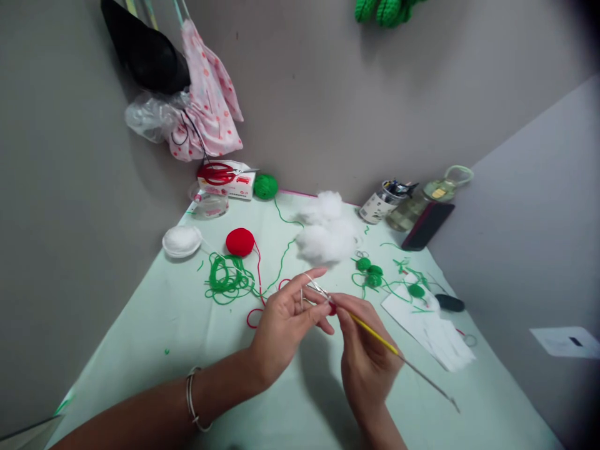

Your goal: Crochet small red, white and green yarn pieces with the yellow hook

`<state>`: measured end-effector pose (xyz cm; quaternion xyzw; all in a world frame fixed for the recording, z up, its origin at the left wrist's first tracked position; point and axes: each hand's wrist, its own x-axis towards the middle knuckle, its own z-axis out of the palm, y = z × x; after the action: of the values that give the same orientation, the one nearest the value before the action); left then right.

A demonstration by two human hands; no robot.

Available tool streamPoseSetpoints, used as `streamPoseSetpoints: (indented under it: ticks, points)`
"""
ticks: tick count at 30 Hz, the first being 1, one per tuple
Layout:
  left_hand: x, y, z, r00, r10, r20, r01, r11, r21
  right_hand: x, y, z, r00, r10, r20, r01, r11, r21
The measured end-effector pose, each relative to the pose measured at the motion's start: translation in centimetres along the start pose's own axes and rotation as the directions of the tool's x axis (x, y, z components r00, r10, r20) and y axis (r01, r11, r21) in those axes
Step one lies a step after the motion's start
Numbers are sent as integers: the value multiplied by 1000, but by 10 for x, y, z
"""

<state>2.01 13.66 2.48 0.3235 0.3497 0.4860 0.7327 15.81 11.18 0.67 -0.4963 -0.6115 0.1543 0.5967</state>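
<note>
Above the surface (225,400): small red piece (332,308) and hook (382,342).
Left hand (287,320) loosely pinches the piece, I think; right hand (368,359) is curled round the hook. Keep the white yarn (182,242) snug.

Muted, diffuse light leaves a soft shadow (319,369) on the table (187,334); the top-right corner blackens.
</note>
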Motion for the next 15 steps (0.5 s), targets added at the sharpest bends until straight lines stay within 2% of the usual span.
streamPoseSetpoints:
  ticks: [3, 6, 8, 12, 15]
  points:
    - [3, 0, -2, 1000, 23, -12, -23, 999, 31, 2, 2, -2, 980, 196, 15, -197, 979, 51]
    - [6, -1, -4, 1000, -24, 3, 24, 1000, 9, 2, 9, -3, 942, 331, 50, -335, 932, 142]
    - [8, -4, -5, 999, -35, -9, 35, 999, -3, 1, 12, -2, 934, 352, 56, -357, 921, 156]
    - [11, -19, -5, 997, 1, -80, -2, 1000, -12, -3, 13, 4, 958, 284, 29, -285, 956, 69]
    - [11, -33, -4, 999, -4, -54, 1, 999, -51, -3, 14, 5, 956, 287, -56, -286, 958, 29]
